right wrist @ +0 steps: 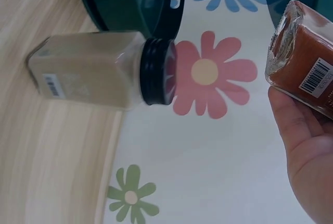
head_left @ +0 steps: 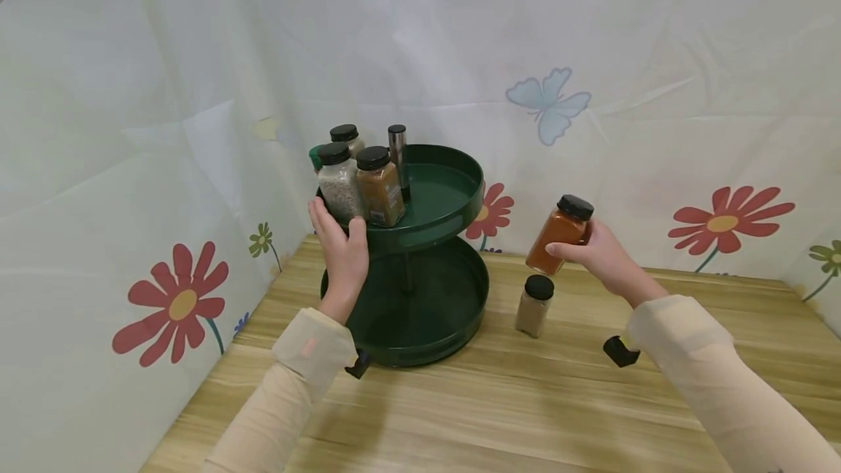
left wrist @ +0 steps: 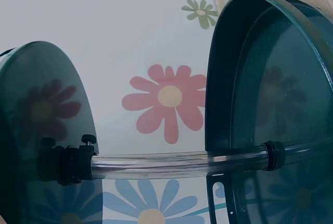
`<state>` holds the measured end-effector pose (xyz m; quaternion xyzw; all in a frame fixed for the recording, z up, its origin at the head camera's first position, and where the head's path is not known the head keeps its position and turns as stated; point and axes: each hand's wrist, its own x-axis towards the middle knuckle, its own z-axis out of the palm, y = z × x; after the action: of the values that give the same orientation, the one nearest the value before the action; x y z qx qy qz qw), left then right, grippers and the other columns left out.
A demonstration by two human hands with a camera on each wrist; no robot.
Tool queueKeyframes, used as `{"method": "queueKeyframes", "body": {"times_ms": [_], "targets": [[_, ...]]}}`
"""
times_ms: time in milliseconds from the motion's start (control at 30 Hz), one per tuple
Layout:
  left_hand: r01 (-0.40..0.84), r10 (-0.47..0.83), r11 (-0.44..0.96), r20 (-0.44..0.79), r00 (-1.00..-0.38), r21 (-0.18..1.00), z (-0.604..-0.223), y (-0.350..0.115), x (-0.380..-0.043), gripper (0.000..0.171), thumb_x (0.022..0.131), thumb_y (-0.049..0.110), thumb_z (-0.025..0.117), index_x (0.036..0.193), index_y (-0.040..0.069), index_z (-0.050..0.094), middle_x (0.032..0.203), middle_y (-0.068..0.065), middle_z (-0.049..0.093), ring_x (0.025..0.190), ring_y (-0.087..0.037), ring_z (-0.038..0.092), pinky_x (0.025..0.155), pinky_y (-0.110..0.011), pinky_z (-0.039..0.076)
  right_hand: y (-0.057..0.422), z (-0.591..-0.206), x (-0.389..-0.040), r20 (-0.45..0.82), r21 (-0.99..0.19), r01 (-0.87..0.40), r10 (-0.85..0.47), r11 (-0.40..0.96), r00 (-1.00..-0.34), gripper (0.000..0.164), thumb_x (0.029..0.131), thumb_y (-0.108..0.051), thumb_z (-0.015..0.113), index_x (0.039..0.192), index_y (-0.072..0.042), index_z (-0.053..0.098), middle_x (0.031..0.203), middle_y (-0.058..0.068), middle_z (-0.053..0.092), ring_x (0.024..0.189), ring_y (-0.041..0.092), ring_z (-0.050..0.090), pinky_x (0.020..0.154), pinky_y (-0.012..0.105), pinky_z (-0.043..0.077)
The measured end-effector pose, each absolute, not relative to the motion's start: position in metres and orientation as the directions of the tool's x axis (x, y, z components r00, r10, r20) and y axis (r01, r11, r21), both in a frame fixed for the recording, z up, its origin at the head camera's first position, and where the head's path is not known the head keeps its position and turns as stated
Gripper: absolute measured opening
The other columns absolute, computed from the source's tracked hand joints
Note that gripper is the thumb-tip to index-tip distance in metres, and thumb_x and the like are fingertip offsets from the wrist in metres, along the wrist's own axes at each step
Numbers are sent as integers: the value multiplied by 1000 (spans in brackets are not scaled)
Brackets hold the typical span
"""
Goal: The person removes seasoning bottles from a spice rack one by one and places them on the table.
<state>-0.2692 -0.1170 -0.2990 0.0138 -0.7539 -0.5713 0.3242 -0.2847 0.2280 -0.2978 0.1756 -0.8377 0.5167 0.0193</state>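
My right hand [head_left: 604, 258] grips a spice jar [head_left: 558, 238] of orange-red powder with a black lid, tilted and raised above the table. In the right wrist view its barcode label faces the camera. Below it on the table stands a smaller jar [head_left: 534, 309] of beige powder. My left hand [head_left: 344, 250] is at the left rim of the upper tier of a dark green two-tier rack [head_left: 434, 239], fingers extended, thumb at the front. Right above that hand are a jar [head_left: 340, 192] of pale grains and a jar [head_left: 381, 192] of brown spice.
Also on the upper tier are a silver cylinder [head_left: 398, 155], another black-lidded jar [head_left: 344, 135] behind, and a green-capped container [head_left: 315, 157], partly hidden. A metal post [left wrist: 156, 165] joins the tiers. Floral cloth [head_left: 657, 108] hangs behind the wooden table [head_left: 486, 414].
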Motion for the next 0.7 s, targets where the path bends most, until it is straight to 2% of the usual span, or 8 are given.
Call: {"method": "queueKeyframes", "body": {"times_ms": [267, 500, 700], "targets": [[345, -390, 351, 471, -791, 870, -298, -117, -269, 72, 85, 27, 36, 144, 9, -1, 151, -11, -8, 136, -21, -4, 109, -47, 9, 238, -306, -284, 202, -852, -305, -270, 425, -941, 55, 86, -20, 58, 129, 2, 29, 112, 17, 49, 91, 15, 52, 76, 33, 45], [351, -390, 346, 474, -790, 870, -298, -117, -268, 72, 85, 27, 36, 144, 8, -1, 151, -11, -8, 136, -21, -4, 109, -47, 9, 247, -312, -283, 183, -857, -292, -278, 426, -943, 57, 84, -16, 60, 129, 3, 29, 113, 15, 49, 92, 8, 52, 79, 30, 43], [354, -389, 342, 474, -790, 871, -298, -117, -268, 72, 85, 27, 37, 144, 8, -1, 151, -11, -8, 136, -20, -4, 109, -46, 8, 254, -317, -281, 176, -843, -293, -283, 451, -943, 57, 83, -14, 61, 129, 4, 31, 115, 18, 49, 92, 7, 52, 79, 32, 44]]}}
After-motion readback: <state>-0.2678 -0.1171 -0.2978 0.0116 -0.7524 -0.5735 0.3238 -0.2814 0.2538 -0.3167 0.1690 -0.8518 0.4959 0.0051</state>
